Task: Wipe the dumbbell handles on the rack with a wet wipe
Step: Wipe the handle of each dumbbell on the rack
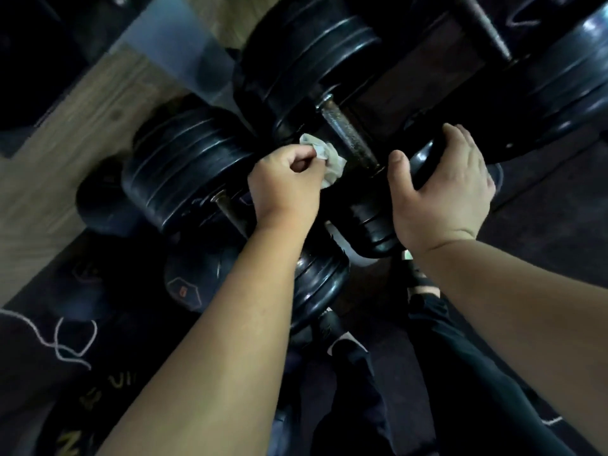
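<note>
My left hand point(284, 182) pinches a crumpled pale wet wipe point(329, 159), held just left of the knurled metal handle point(348, 134) of a black dumbbell on the rack. The wipe is beside the handle; I cannot tell if it touches it. My right hand point(447, 185) is spread over the rounded near weight head point(424, 159) of that dumbbell, fingers curled around its edge. Its far head point(312, 57) sits above. A second dumbbell, with its black plates point(184, 166) and a thin handle point(230, 209), lies to the left, partly hidden by my left wrist.
More black dumbbells crowd the view: a large one at the top right point(572, 80), one below my left forearm point(319, 284), hex ones at the lower left point(184, 287). Pale wood flooring point(82, 133) shows on the left. My dark trouser leg point(460, 373) is beneath.
</note>
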The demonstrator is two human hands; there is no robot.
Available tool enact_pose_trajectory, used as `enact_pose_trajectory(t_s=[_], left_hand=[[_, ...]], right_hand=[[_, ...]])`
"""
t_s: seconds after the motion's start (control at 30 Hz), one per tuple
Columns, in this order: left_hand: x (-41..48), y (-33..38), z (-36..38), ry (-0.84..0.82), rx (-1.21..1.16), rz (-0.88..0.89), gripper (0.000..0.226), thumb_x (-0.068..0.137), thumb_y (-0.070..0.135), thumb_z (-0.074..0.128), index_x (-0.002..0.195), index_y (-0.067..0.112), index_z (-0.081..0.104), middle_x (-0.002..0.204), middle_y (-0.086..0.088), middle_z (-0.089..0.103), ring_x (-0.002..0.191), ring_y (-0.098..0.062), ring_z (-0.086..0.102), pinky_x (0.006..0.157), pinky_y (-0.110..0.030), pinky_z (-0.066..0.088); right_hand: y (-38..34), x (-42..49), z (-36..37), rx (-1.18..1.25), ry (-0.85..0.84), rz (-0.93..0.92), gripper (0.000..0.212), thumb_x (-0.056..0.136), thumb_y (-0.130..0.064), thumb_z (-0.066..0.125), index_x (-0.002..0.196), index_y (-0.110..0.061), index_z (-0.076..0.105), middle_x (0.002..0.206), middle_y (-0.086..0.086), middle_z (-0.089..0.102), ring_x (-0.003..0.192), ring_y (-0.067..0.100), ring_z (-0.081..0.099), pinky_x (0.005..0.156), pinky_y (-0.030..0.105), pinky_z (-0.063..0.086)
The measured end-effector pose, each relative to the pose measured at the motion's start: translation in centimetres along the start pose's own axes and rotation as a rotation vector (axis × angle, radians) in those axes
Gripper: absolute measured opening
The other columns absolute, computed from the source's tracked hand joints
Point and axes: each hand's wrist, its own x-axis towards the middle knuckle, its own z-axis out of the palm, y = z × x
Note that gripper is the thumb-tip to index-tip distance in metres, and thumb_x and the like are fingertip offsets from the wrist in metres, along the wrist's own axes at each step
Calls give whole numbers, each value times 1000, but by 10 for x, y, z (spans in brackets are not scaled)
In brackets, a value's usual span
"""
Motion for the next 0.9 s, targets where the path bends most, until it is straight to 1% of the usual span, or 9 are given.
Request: enact_pose_trajectory(t_s=[0.13,0.23,0.33,0.43,0.53,0.63,0.7,0.8,0.9], left_hand=[[-23,-8,-37,115,-91,29,11,87,22,75,95,25,82,83,10,77,80,-11,75,78,-44,63],[-42,-19,-59,196,-175,-21,11,90,21,74,95,28,80,87,10,78,83,-12,76,78,-45,64],[-56,-35,-78,271,-238,-72,14,91,21,74,95,34,78,90,11,78,88,-12,76,81,-45,64],[-67,-58,-92,301,-253,-126,18,92,21,75,96,38,77,95,14,77,91,-9,76,83,-44,64],[-69,-86,-105,330,-235,-196,16,91,23,75,99,38,77,97,14,77,91,-8,75,85,-43,64],[-63,-112,-115,338,-198,-255,17,90,21,75,99,34,78,94,12,77,87,-10,75,87,-42,63],[-55,-125,-118,317,-193,-271,20,89,19,76,92,39,77,92,12,77,86,-9,75,88,-40,63],[-40,-137,-115,247,-135,-215,17,90,17,76,95,32,79,87,15,74,83,2,71,87,-29,61],[-23,-137,-110,177,-64,-118,16,91,14,74,102,23,81,79,24,66,75,15,62,82,-14,54]], right_hand=[[-2,1,-5,88,-40,-8,77,89,-65,48,149,-18,36,158,1,35,149,19,28,121,49,21],[-3,-4,-17,183,-103,-47,71,93,-55,55,149,-16,35,163,10,21,152,24,17,122,50,18],[-15,-28,-23,211,-166,-260,64,95,-48,56,145,-14,38,163,14,18,151,28,18,121,56,20],[-35,-59,-9,128,-241,-424,62,92,-50,54,142,-15,42,162,12,22,153,27,16,123,60,2],[-51,-85,14,41,-312,-507,65,93,-55,48,145,-16,41,162,9,25,154,24,13,121,54,-9],[-54,-113,44,70,-458,-573,66,96,-54,44,145,-9,42,158,14,32,151,30,21,123,55,14],[-52,-127,59,86,-451,-569,64,96,-52,39,139,-6,49,151,14,44,146,32,31,119,53,27],[-50,-129,65,99,-407,-556,58,96,-51,41,129,-7,59,140,9,56,140,30,40,116,46,33],[-48,-126,64,90,-395,-588,53,95,-51,45,119,-8,63,130,8,60,133,31,46,110,48,39]])
